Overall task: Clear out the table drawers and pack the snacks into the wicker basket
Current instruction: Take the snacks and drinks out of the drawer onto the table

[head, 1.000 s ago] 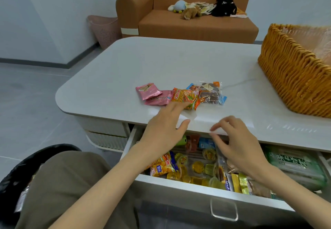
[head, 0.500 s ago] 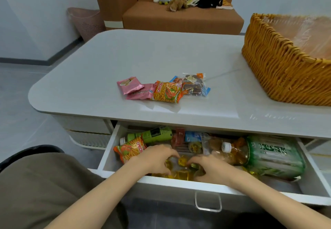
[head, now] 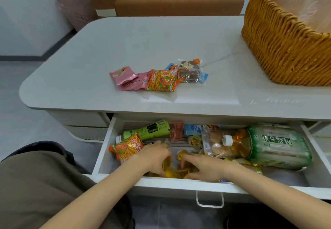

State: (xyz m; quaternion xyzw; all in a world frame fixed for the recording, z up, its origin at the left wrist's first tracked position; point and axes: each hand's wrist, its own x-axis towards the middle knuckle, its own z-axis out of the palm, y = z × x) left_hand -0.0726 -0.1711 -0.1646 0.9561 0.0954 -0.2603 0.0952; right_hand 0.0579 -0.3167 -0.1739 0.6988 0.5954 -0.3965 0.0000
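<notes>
while both hands work inside the open drawer (head: 105,153), lower centre of the frame, i judge the task early. left hand (head: 155,159) and right hand (head: 202,168) curl their fingers round a heap of yellow jelly cups (head: 172,174), too jumbled to count. on the table (head: 125,41), mid-frame: two pink packets (head: 122,75), one orange stick-snack packet (head: 162,80), one clear packet (head: 189,71) overlapping a blue one. in the drawer: one green bottle (head: 150,130), one large tea bottle (head: 272,146), a second orange packet (head: 127,148), one biscuit bag (head: 216,146). the wicker basket (head: 286,41), upper right, stands on the table; its visible part holds no snack.
</notes>
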